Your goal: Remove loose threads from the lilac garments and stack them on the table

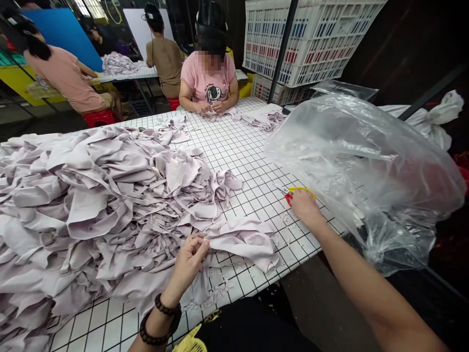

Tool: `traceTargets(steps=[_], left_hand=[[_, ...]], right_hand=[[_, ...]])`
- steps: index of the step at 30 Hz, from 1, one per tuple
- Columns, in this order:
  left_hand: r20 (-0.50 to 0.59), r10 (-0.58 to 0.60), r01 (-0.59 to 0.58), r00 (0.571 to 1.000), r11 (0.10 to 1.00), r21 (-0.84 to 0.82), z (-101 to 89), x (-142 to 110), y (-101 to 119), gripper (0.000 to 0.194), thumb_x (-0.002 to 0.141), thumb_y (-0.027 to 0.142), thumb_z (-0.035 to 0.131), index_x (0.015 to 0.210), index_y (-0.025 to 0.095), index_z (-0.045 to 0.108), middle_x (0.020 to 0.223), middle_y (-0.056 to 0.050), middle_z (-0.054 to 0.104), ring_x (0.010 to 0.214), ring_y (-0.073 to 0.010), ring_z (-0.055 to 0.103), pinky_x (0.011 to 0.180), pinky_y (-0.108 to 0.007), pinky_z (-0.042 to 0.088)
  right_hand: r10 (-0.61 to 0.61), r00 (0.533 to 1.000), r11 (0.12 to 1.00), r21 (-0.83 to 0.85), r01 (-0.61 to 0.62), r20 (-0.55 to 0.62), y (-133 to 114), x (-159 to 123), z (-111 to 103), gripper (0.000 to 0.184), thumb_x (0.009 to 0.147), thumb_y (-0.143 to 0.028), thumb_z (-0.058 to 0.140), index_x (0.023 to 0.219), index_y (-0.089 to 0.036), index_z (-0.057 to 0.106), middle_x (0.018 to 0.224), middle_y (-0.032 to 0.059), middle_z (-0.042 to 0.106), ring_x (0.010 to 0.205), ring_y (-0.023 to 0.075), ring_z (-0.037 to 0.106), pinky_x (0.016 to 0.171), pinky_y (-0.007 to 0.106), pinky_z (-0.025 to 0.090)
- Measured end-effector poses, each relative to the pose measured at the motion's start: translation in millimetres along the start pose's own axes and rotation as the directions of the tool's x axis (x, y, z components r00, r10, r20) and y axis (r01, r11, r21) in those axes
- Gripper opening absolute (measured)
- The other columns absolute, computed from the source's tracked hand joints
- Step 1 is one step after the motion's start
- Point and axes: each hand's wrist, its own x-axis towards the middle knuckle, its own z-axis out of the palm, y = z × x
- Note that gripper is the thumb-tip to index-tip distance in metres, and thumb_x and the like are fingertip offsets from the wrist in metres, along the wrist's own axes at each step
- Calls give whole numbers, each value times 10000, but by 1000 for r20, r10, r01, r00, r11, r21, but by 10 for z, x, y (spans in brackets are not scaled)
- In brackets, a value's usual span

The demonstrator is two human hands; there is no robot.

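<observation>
My left hand (189, 259) is closed, pinching the end of a pale pinkish-lilac fabric piece (249, 239) between thumb and fingers. That piece stretches to the right over the gridded table. Farther right, my right hand (307, 208) is closed around a small pair of scissors (284, 189) with one red and one yellow handle. The blades point left, away from the fabric. A large heap of similar fabric pieces (110, 195) spreads to the left of my left hand. Small fabric scraps (220, 293) lie along the near edge of the table.
A big clear plastic bag (359, 142) bulges over the table's right side. Across the gridded table (234, 142), a person in a pink shirt (210, 80) handles similar fabric. White plastic crates (308, 44) are stacked behind. Other people sit at tables at the back left.
</observation>
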Motion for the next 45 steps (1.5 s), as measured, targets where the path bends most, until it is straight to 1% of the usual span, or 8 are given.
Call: traceTargets(steps=[6, 15, 20, 24, 31, 36, 43, 45], left_hand=[[-22, 249, -232, 968, 926, 299, 47, -6, 246, 281, 887, 408, 502, 796, 180, 640, 860, -40, 598, 734, -145, 552, 608, -229, 435], [-167, 584, -383, 795, 696, 607, -122, -96, 686, 220, 889, 328, 520, 980, 219, 687, 807, -37, 669, 714, -153, 611, 666, -239, 456], [-389, 270, -184, 881, 952, 246, -87, -59, 707, 283, 882, 455, 480, 876, 191, 584, 679, -7, 655, 443, -121, 572, 401, -212, 413], [-203, 71, -76, 977, 997, -15, -63, 74, 584, 363, 887, 534, 398, 920, 185, 492, 761, -36, 655, 439, -145, 578, 378, -260, 449], [-71, 530, -438, 845, 762, 478, 378, 271, 703, 633, 778, 399, 644, 1325, 210, 389, 1334, -135, 452, 1198, -274, 475, 979, -449, 424], [44, 442, -409, 896, 783, 469, 702, 695, 874, 236, 863, 287, 506, 1053, 174, 589, 823, -56, 657, 752, -196, 616, 730, -339, 490], [130, 385, -395, 914, 772, 498, -110, 649, 415, 344, 815, 64, 395, 1049, 183, 618, 1015, -70, 663, 960, -206, 606, 864, -350, 463], [157, 377, -391, 913, 699, 599, -283, 509, 342, 433, 761, 9, 392, 1102, 172, 604, 1100, -97, 623, 1067, -236, 561, 938, -402, 430]], right_hand=[[-501, 861, 834, 220, 507, -84, -773, -709, 180, 68, 805, -249, 536, 846, -228, 586, 917, 68, 629, 891, 233, 557, 756, 345, 437], [-46, 880, 756, 559, 340, -473, -658, -185, -724, 180, 748, -197, 517, 915, -216, 452, 738, -8, 574, 582, 132, 514, 588, 267, 411], [-15, 776, 762, 495, 417, -631, -644, -254, -1151, 245, 707, -170, 580, 924, -224, 480, 730, -21, 556, 562, 121, 490, 584, 271, 410], [-71, 740, 779, 426, 460, -669, -801, -286, -1256, 153, 684, -127, 554, 805, -213, 515, 661, -29, 518, 579, 124, 480, 569, 259, 384], [-330, 789, 686, 442, 578, -519, -1216, -446, -1108, 172, 683, -86, 488, 807, -206, 500, 586, -49, 441, 535, 106, 428, 527, 222, 345], [-511, 725, 707, 254, 660, -462, -1261, -683, -1148, 146, 771, -113, 446, 867, -197, 516, 774, 34, 560, 668, 150, 493, 626, 268, 385], [-838, 531, 516, 503, 693, 128, -859, -1402, -640, 175, 779, -191, 550, 952, -221, 557, 892, 32, 630, 760, 172, 569, 659, 279, 441], [-738, 657, 620, 541, 568, 156, -711, -1349, -421, 119, 798, -196, 524, 907, -218, 568, 888, 28, 633, 780, 171, 577, 673, 281, 448]])
